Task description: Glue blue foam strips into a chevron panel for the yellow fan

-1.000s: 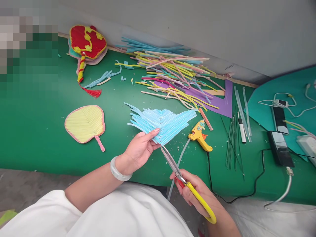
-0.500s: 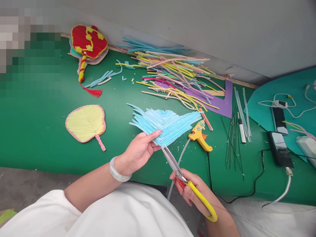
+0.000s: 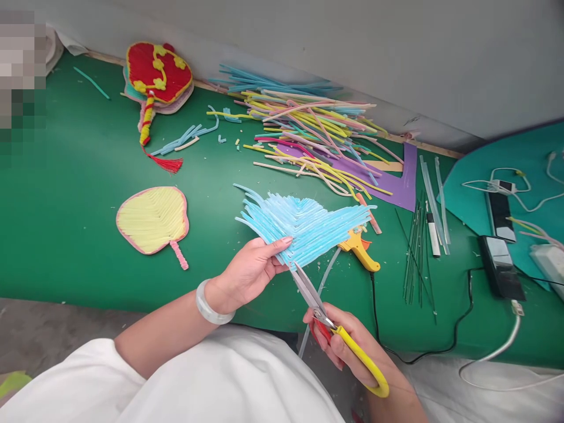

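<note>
Between the thumb and fingers of my left hand is a light-blue leaf-shaped piece made of pipe cleaners laid in a V pattern. Its upper edges are uneven, with loose strand ends at both sides. My right hand grips scissors with yellow and red handles. The blades are slightly parted, their tips at the bottom point of the blue piece. Just right of that piece lies a yellow hot glue gun, partly covered by it. A finished yellow fan with pink edging rests to the left.
A heap of coloured pipe cleaners lies at the back on a purple sheet. A red fan with a tassel is back left. Green wires, a black device and cables are on the right of the green table.
The blue piece has shifted slightly right and turned a little clockwise in my left hand, covering more of the glue gun. The scissors stay nearly in place, their blade tips a bit further apart.
</note>
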Tool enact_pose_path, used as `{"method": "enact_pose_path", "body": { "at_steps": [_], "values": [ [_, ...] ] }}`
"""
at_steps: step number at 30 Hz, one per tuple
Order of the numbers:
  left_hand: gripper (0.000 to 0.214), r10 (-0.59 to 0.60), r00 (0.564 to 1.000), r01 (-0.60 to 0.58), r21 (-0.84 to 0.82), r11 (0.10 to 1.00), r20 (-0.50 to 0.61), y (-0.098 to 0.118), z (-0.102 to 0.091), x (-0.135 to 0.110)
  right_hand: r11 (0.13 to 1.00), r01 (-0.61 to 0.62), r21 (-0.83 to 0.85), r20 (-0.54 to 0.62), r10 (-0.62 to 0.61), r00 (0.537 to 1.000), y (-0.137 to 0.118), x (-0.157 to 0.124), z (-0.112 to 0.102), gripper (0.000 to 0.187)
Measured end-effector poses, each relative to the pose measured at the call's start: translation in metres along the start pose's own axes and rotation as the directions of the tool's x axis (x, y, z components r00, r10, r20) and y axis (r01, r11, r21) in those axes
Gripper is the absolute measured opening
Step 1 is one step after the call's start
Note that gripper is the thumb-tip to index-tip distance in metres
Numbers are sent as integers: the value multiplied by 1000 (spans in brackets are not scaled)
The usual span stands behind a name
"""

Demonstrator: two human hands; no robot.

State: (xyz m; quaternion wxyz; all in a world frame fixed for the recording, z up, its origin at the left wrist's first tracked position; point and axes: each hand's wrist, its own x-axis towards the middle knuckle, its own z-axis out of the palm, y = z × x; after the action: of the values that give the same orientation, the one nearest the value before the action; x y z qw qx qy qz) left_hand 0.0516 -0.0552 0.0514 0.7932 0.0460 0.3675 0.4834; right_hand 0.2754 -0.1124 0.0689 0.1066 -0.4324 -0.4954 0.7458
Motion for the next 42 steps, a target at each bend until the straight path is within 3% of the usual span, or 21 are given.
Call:
{"method": "enact_pose_path", "body": {
  "at_steps": [14,24,32,36,42],
  "values": [
    [13,5,1000,-5,27,1000,8,-3,-3,1,997,-4,-80,-65,-1,998,7,4,-1,70],
    [11,14,1000,-15,53,998,24,-2,-1,0,996,32,-88,-121,-43,992,14,6,-1,60],
    [16,11,1000,-12,48,999,18,-2,-1,-1,986,54,-155,-104,-71,992,22,6,-5,54],
    [16,27,999,-30,65,997,38,-3,-3,0,982,53,-182,-34,-60,998,20,3,-9,62],
    [23,121,992,-127,173,977,42,-2,-2,0,963,-27,-268,38,39,999,12,-2,-8,64]
  ]
}}
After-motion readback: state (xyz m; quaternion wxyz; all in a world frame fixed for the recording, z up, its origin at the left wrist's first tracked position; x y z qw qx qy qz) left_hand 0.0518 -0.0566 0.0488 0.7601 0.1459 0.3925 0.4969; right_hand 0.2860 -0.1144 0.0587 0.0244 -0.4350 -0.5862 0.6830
